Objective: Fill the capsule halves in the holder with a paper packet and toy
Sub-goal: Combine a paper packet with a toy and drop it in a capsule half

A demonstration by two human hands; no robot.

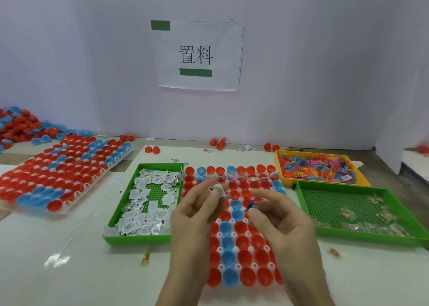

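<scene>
Left of the holder [235,235]: green tray [120,204] of loose paper packets, on the tabletop.
Over the holder's left edge: my left grip [195,215], pinching one paper packet [220,190] at the fingertips, above the red and blue capsule halves [243,242].
Over the holder's right half: my right grip [278,222], pinching a small blue toy [251,205], near the packet.
Right of the holder: yellow tray [325,182] of toys; second green tray [371,236].
</scene>
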